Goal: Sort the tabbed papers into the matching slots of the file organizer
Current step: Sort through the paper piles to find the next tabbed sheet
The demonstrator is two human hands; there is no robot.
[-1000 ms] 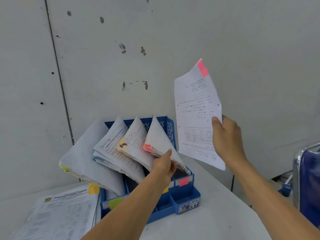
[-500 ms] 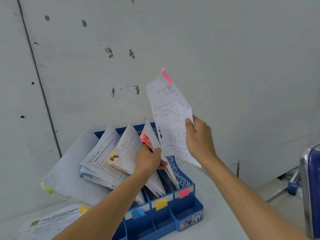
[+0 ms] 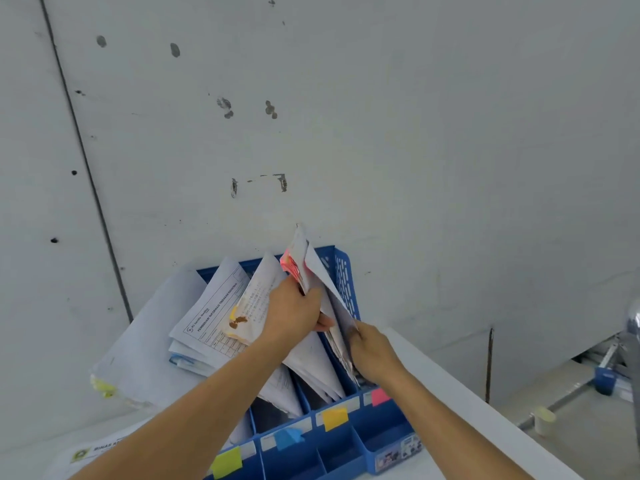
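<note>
A blue file organizer (image 3: 346, 282) stands against the wall, its slots marked by green, blue, yellow and pink (image 3: 380, 396) labels on the front. My left hand (image 3: 294, 310) grips the pink-tabbed papers (image 3: 294, 268) in the rightmost slot and holds them to the left. My right hand (image 3: 372, 351) holds a white sheet (image 3: 320, 271) that stands down inside that same slot, just behind those papers. Yellow-tabbed papers (image 3: 252, 303) and other stacks (image 3: 211, 317) lean left out of the other slots.
A printed stack of papers (image 3: 93, 455) lies on the white table (image 3: 467, 393) left of the organizer. The table's right edge runs diagonally at the right. Beyond it are a metal chair frame (image 3: 633, 327) and a small cup (image 3: 543, 417) on the floor.
My right hand has brought the pink-tabbed sheet down from mid-air into the rightmost slot. My left hand has kept the slot's papers pulled to the left.
</note>
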